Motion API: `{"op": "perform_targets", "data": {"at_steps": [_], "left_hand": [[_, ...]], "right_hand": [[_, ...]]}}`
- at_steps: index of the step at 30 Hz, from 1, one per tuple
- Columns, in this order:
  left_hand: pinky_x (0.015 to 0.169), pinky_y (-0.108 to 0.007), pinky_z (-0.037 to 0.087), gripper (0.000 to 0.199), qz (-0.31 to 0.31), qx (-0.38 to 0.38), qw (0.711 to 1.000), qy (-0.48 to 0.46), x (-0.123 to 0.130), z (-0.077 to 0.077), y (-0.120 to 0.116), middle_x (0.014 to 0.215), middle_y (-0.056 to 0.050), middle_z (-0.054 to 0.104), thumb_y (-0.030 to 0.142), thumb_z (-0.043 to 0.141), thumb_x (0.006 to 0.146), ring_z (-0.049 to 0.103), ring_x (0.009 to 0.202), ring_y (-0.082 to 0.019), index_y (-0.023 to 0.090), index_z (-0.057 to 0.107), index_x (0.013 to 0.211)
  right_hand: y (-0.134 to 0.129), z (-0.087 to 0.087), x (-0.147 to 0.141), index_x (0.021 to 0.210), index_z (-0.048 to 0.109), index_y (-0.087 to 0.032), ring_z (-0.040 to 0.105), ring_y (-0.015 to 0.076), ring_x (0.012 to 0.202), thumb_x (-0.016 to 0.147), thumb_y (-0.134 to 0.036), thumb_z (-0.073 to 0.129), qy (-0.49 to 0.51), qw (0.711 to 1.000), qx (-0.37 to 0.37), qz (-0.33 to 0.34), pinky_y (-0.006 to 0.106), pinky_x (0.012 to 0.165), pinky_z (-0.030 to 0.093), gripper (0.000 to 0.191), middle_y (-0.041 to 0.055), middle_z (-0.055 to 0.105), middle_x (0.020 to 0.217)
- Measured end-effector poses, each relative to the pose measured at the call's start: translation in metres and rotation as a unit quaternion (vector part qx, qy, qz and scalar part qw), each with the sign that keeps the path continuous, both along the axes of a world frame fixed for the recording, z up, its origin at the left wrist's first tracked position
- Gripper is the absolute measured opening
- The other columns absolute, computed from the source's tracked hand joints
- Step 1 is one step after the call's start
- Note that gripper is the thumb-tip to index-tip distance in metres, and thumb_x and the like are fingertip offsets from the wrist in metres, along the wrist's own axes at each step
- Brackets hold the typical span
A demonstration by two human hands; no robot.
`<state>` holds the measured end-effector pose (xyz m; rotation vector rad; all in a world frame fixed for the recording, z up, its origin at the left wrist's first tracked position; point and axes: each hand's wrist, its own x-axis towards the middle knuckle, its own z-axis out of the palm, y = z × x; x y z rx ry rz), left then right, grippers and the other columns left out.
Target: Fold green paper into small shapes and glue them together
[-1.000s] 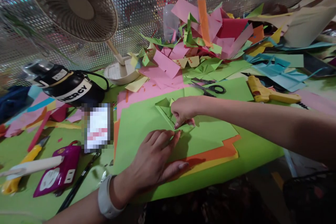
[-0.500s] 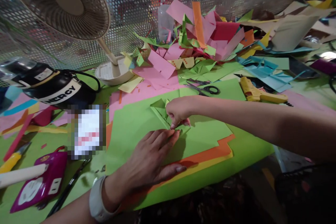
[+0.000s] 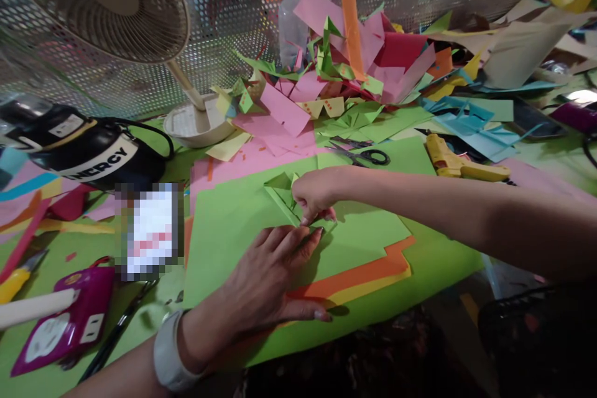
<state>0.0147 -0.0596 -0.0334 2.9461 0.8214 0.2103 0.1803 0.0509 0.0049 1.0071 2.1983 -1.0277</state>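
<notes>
A small folded green paper (image 3: 282,189) with raised flaps lies on a larger green sheet (image 3: 228,217). My right hand (image 3: 317,193) comes in from the right, its fingers curled in on the folded paper and partly covering it. The fingertips press at the paper's near edge. Just below, my left hand (image 3: 265,273) lies palm down with fingers stretched out and thumb apart. Its fingertips reach the same near edge, close to the right fingertips. Orange paper (image 3: 364,275) and yellow paper show beneath the green sheet.
Scissors (image 3: 368,154) and a yellow glue gun (image 3: 459,163) lie beyond my right arm. A fan (image 3: 198,118), a black bottle (image 3: 107,155), a blurred-out bright object (image 3: 152,233) and a purple case (image 3: 65,317) stand or lie left. Paper scraps (image 3: 321,87) pile up behind.
The whole view has shifted slightly. My left hand's fingers have moved a little at the paper's near edge. My right hand stays curled at the folded paper.
</notes>
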Motion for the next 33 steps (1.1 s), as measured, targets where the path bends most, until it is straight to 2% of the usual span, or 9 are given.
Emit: {"op": "perform_targets", "data": {"at_steps": [6,11,15,19,22,26,33], "left_hand": [[0.082,-0.043,0.043,0.102,-0.022,-0.016,1.000,0.010,0.016,0.007,0.008,0.119,-0.016,0.057,0.088,0.034,0.067,0.054,0.096,-0.030,0.016,0.045,0.138],[0.082,-0.046,0.043,0.100,-0.009,-0.027,1.000,0.009,0.027,0.009,0.014,0.119,-0.018,0.054,0.087,0.037,0.067,0.053,0.096,-0.032,0.017,0.049,0.136],[0.084,-0.047,0.043,0.095,-0.004,-0.056,0.998,0.014,0.013,0.013,0.009,0.117,-0.017,0.055,0.085,0.041,0.069,0.054,0.098,-0.032,0.020,0.049,0.137],[0.092,-0.046,0.039,0.079,-0.017,-0.099,0.995,0.019,-0.009,0.014,0.000,0.133,-0.015,0.050,0.073,0.045,0.080,0.049,0.112,-0.033,0.022,0.044,0.139],[0.096,-0.045,0.037,0.074,-0.019,-0.123,0.992,0.004,-0.018,0.012,-0.004,0.140,-0.014,0.045,0.065,0.048,0.084,0.047,0.117,-0.032,0.021,0.037,0.142],[0.096,-0.044,0.037,0.076,0.000,-0.109,0.994,-0.008,-0.015,0.008,-0.007,0.138,-0.015,0.048,0.063,0.046,0.086,0.048,0.115,-0.030,0.016,0.032,0.144],[0.094,-0.044,0.038,0.076,0.010,-0.072,0.997,-0.020,-0.007,0.005,-0.011,0.133,-0.017,0.053,0.067,0.041,0.086,0.050,0.114,-0.031,0.011,0.042,0.137]], "right_hand": [[-0.004,0.004,-0.001,0.078,0.068,-0.010,0.063,0.0163,0.056,0.078,-0.020,0.062,-0.008,1.000,0.012,-0.007,0.027,0.059,0.046,0.012,0.0006,0.064,0.057],[-0.006,0.006,0.000,0.080,0.067,-0.009,0.063,0.0158,0.054,0.078,-0.017,0.060,-0.002,1.000,0.012,-0.017,0.026,0.057,0.045,0.011,0.0006,0.063,0.057],[-0.004,0.002,0.002,0.075,0.066,-0.010,0.063,0.0155,0.055,0.078,-0.020,0.063,0.010,1.000,0.004,-0.013,0.026,0.059,0.045,0.011,-0.0020,0.060,0.053],[-0.002,-0.001,0.003,0.069,0.063,-0.011,0.064,0.0165,0.059,0.076,-0.032,0.071,0.017,1.000,-0.001,-0.008,0.027,0.065,0.046,0.024,-0.0023,0.060,0.054],[-0.002,-0.002,0.003,0.063,0.059,-0.013,0.064,0.0157,0.056,0.074,-0.039,0.074,0.016,1.000,0.002,-0.011,0.027,0.063,0.045,0.032,-0.0027,0.060,0.052],[-0.004,-0.002,0.002,0.058,0.055,-0.015,0.061,0.0138,0.051,0.073,-0.039,0.075,0.017,0.999,0.014,-0.023,0.026,0.060,0.043,0.034,-0.0046,0.057,0.049],[-0.013,0.008,0.019,0.063,0.059,-0.015,0.061,0.0126,0.052,0.077,-0.034,0.070,0.057,0.994,0.073,-0.059,0.026,0.062,0.041,0.026,-0.0033,0.059,0.051]]}}
